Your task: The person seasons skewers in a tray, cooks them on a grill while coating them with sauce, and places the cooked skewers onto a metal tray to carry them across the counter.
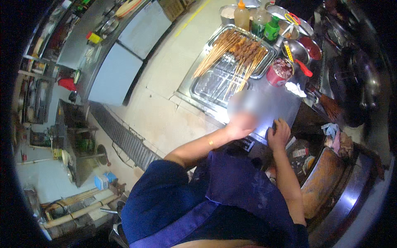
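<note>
My left hand [243,125] is at the near edge of the steel counter [265,100]; a round blurred patch covers its fingers, so whether it holds anything is hidden. My right hand [279,136] rests on the counter's near right edge, fingers slightly apart, nothing seen in it. Beyond my hands stands a metal tray [214,90] with meat skewers [245,51] on wooden sticks, laid in two bundles. Right of the tray are a red can [280,73] of dark red contents, a crumpled white tissue [295,89] and a red-handled tool [304,68].
Squeeze bottles, one with an orange cap [242,17] and one green [272,29], stand behind the tray, beside several metal bowls [296,51]. A straw brush [330,105] lies at the right. White-topped cabinets [116,74] and a floor grate [124,133] are at the left.
</note>
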Available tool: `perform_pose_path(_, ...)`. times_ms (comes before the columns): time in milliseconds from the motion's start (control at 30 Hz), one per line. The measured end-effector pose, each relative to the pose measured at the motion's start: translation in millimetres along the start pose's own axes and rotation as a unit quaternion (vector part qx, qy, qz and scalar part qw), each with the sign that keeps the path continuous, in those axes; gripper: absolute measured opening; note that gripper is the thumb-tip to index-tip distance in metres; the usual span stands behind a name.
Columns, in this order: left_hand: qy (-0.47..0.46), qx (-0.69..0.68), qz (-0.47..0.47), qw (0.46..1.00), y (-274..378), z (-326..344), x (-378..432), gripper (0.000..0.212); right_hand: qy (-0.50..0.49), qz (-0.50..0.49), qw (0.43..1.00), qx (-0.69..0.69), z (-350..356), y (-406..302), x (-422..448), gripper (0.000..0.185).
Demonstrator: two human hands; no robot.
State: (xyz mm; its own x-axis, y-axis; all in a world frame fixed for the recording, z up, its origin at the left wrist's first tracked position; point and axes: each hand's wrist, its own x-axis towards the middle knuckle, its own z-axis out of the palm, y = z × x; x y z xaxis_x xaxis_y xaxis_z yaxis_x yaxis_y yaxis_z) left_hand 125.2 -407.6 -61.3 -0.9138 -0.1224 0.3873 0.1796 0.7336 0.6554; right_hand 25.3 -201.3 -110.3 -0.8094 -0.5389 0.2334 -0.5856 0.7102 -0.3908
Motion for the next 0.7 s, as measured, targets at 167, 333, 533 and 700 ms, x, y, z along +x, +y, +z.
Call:
perform_pose_path(167, 0.244, 0.104, -0.047, 0.963, -38.3, -117.7, 32.8, 0.015, 0.002, -0.007, 1.0, -0.006, -6.8, -5.8, 3.4, 0.043)
perform_pose_path(333, 0.155, 0.284, -0.217, 0.921, -149.0, -168.5, 67.4, 0.05, -0.001, -0.005, 1.0, -0.004, -5.4, -5.3, 5.8, 0.041)
perform_pose_path(533, -0.006, 0.225, -0.334, 0.915, -159.2, -170.3, 90.6, 0.074, -0.005, 0.002, 1.0, -0.002, -3.4, -7.6, 5.6, 0.04)
perform_pose_path(700, -0.042, 0.233, -0.307, 0.922, -153.4, -169.6, 100.3, 0.075, -0.019, 0.02, 1.0, 0.005, -9.0, -11.1, 5.8, 0.038)
